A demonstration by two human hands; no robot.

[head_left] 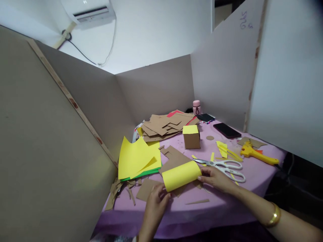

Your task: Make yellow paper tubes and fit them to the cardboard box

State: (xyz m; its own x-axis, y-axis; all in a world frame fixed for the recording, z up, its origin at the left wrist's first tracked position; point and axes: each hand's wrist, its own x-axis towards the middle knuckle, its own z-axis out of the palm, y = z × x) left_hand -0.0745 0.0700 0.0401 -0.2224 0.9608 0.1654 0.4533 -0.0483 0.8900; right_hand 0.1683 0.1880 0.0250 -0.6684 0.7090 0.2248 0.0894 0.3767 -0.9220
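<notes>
A curved piece of yellow paper (pixel 181 175) spans the gap between my two hands, low over the table's front. Its left end is pinched by my left hand (pixel 156 199), thumb in front. At the right end, my right hand (pixel 214 179) grips the edge between thumb and fingers. White-handled scissors (pixel 228 165) lie just beyond my right hand, blades pointing left. Beneath the yellow paper is a flat brown cardboard piece (pixel 174 156). Behind it stands a small cardboard box (pixel 191 141) with a yellow top.
Yellow and green sheets (pixel 137 156) lie at left, near cardboard scraps (pixel 114 195). A cardboard stack (pixel 161 124) sits at the back. To the right are a yellow glue gun (pixel 259 155), a phone (pixel 227 130) and a pink bottle (pixel 196 108). Grey panels (pixel 156 90) surround the table.
</notes>
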